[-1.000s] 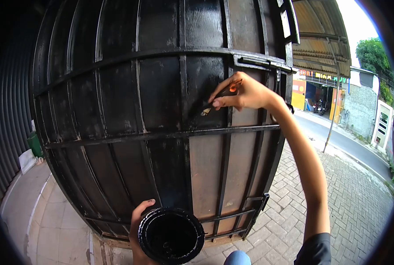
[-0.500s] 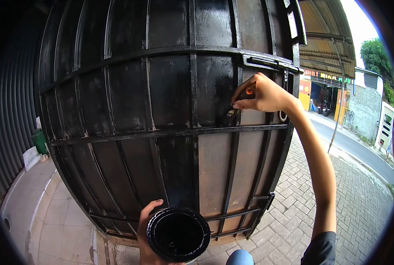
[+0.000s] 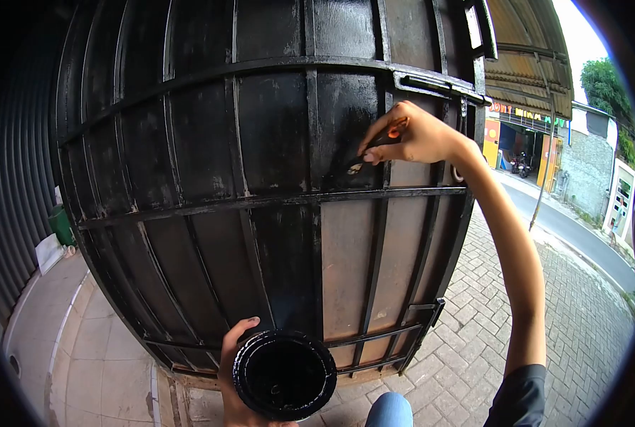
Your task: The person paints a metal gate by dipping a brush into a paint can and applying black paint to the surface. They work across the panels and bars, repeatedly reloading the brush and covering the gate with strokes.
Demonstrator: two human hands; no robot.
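Largest: tall, black-coated metal gate with ribs and rails point(image 3: 275, 142), filling centre of view. Glossy black across upper middle; matt brown on bare-looking lower panels point(image 3: 349, 263) at right. Under and beside it: grey interlocking block paving point(image 3: 474, 349). Far left: dark corrugated metal wall point(image 3: 11, 192).

Next in size: round, open, black-smeared can point(image 3: 324, 349), low in view, mouth tilted toward camera. Dark inside; cannot tell level of contents.

Right hand point(image 3: 421, 135): raised, pinched narrow around small slim brush with pale patch near tip point(image 3: 355, 169). Left hand point(image 3: 230, 356): curled round left side of can, thumb up beside rim; cannot tell finger placement underneath.

Smallest, and key relation: brush, at gate face, just above the middle horizontal rail and between two vertical ribs. Long axis slanting from upper right, inside right hand, to tip at lower left. Right hand nearest, directly above and right of tip. Can well below and left of brush. Tip against or just off the metal; cannot tell which.
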